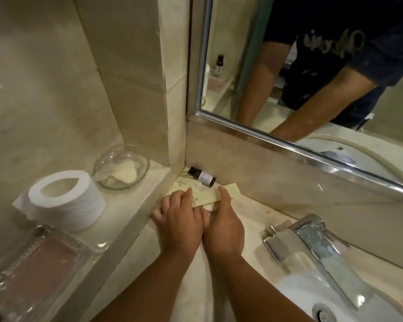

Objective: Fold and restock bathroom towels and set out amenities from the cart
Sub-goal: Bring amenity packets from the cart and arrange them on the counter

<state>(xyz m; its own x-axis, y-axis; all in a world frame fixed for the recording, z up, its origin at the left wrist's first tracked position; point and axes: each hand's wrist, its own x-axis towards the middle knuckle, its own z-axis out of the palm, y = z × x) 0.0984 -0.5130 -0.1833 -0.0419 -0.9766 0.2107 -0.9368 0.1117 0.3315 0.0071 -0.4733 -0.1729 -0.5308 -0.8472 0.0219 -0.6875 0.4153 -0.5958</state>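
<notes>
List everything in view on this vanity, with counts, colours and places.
toilet paper roll: 1, white, left ledge
glass bowl: 1, clear, ledge behind the roll
glass tray: 1, clear, ledge, bottom left
small bottle: 1, dark brown, lying in counter corner
paper packets: at least 2, cream, under the hands
faucet: 1, chrome, over the sink
sink: 1, white, bottom right
mirror: 1, chrome-framed, above counter
left hand: 1, on paper packets
right hand: 1, touching paper packets

Beige marble counter (254,219) is showing polished, glossy.
Angular chrome faucet (312,242), 4 o'clock, is gleaming mirror-bright.
Clear glass bowl (100,163), 10 o'clock, is shining smooth.
White toilet-paper roll (63,201), 9 o'clock, is looking matt.
Cream printed paper packet (205,195), centre, is looking matt.
</notes>
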